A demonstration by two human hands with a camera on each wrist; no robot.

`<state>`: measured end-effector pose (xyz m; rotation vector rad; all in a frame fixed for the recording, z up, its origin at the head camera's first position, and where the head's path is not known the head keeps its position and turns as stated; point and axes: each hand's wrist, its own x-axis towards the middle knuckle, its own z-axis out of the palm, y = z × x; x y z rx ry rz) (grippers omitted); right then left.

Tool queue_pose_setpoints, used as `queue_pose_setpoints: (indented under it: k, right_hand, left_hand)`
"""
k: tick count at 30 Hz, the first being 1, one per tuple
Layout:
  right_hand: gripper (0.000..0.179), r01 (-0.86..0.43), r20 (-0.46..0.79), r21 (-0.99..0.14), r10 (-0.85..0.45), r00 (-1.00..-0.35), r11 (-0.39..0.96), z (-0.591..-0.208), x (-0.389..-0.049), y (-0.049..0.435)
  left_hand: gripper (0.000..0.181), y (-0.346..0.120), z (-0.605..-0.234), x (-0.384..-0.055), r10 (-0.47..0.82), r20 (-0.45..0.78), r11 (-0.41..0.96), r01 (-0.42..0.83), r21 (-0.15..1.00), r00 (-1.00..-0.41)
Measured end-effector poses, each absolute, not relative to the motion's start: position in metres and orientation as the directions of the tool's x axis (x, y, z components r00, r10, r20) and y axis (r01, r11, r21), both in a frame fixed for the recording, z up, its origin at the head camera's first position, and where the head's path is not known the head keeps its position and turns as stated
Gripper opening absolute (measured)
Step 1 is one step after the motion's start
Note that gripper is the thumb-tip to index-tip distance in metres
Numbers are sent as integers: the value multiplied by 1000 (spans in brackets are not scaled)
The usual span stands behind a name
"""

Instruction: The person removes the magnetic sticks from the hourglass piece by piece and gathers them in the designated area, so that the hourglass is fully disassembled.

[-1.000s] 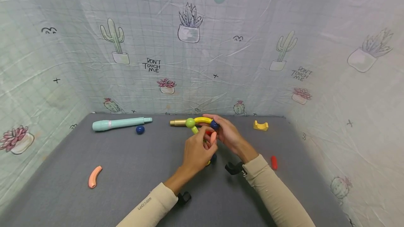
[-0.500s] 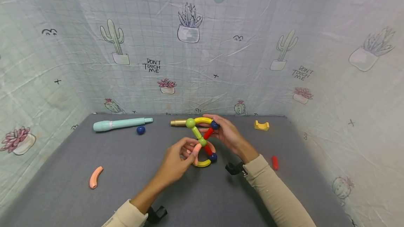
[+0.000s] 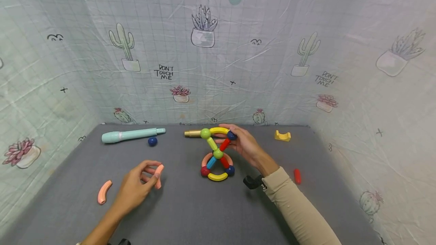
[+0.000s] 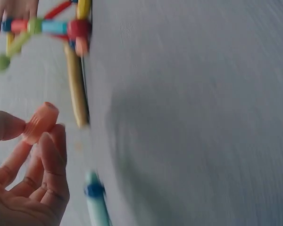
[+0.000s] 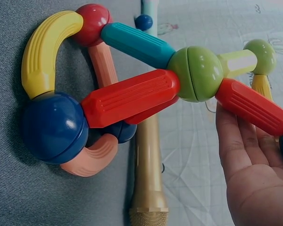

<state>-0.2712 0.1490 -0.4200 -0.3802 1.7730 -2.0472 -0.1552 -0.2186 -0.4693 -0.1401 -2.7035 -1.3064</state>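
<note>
The left hand (image 3: 136,186) pinches a coral curved piece (image 3: 159,176) in its fingers (image 4: 54,174), above the bench (image 3: 190,214). Left of those fingers lies another coral piece (image 3: 104,192); to their right stands a ball-and-rod model (image 3: 218,154). The right hand's (image 3: 246,146) fingers reach behind its upper red rod (image 5: 252,107); whether they grip is unclear.

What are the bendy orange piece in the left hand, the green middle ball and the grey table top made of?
The curved peach stick is probably satin plastic: its ridges look moulded. The green middle ball is likely hard, glossy plastic: bright shine, a clean seam. The grey table top seems covered in dull fabric: its grain looks woven.
</note>
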Motion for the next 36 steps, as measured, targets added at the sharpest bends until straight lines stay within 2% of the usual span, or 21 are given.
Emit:
queue_pose_setpoints:
  k: [11, 14, 21, 24, 29, 36]
  right_hand:
    - [45, 116, -66, -990, -451, -890, -84, -418, -270, 146]
    - [47, 97, -73, -995, -432, -899, -34, -416, -269, 144]
    - [41, 38, -87, -986, -306, -948, 164, -407, -267, 133]
    - [35, -7, -62, -966, -257, -964, 260, -403, -266, 126]
    - [28, -110, 29, -933, -232, -972, 343, -400, -266, 117]
    - [21, -200, 116, -868, -206, -972, 455, -397, -267, 109]
  left_hand:
    - [37, -301, -474, -149, -4, 93, 815, 51, 577, -996]
    - [35, -311, -474, -146, 11, 85, 866, 52, 498, -996]
    - [32, -317, -472, -144, 43, 39, 899, 56, 434, -998]
    - [29, -317, -473, -142, 47, 68, 914, 70, 399, -997]
    - [25, -310, -469, -139, 38, 169, 941, 92, 324, -985]
    - [28, -259, -440, -153, 79, 360, 930, 198, 309, -930]
